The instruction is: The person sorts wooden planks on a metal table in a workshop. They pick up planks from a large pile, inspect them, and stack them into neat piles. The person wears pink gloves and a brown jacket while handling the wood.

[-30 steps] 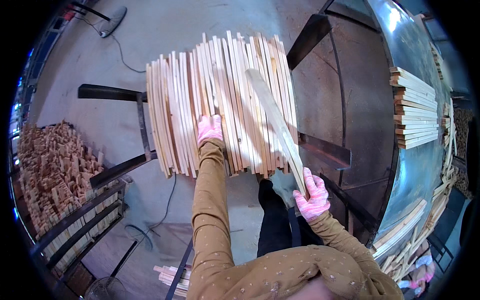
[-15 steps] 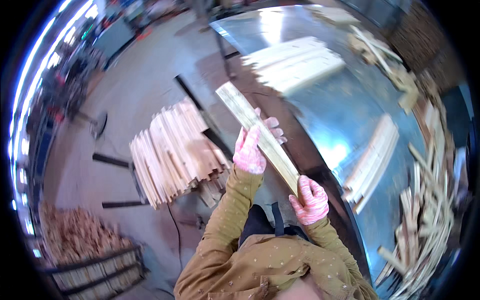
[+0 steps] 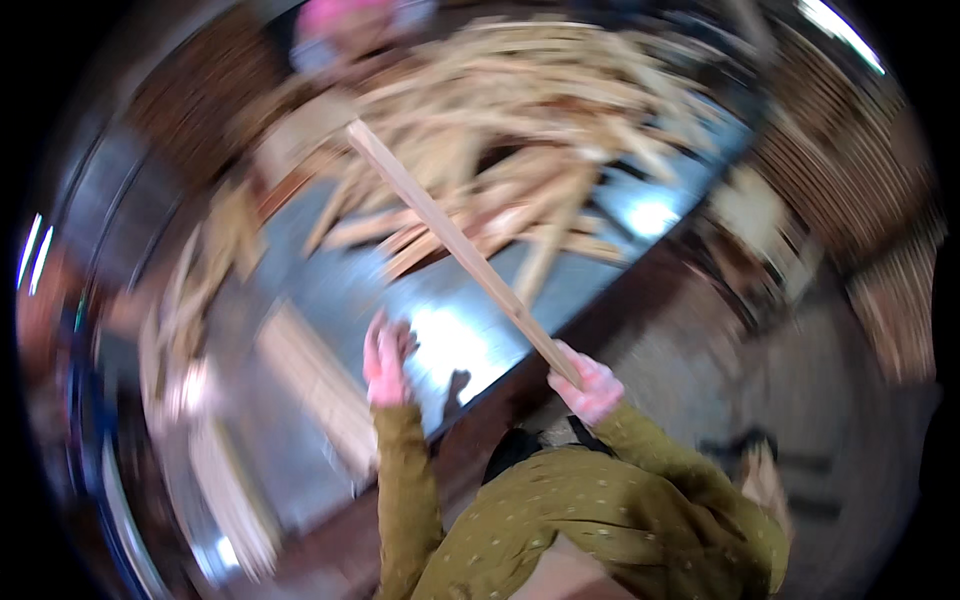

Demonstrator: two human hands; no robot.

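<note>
My right hand (image 3: 592,388), in a pink and white glove, grips the lower end of a long, narrow wooden strip (image 3: 440,225). The strip slants up and to the left above a shiny metal-topped table (image 3: 400,300). My left hand (image 3: 387,362), gloved the same way, is off the strip and above the table's near edge, fingers stretched upward with nothing in them. Just left of it lie several long pale boards side by side (image 3: 318,385). Motion blurs much of the picture.
A large loose heap of wooden strips (image 3: 540,190) covers the table's far part. Behind it is a person in a pink head covering (image 3: 345,22). More boards (image 3: 235,500) lie at the lower left. Stacked wood (image 3: 840,160) rises at the right.
My view has swung to the right, from the floor stacks to the heap on the table. My left hand has let go of the wooden strip; my right hand still holds one.
</note>
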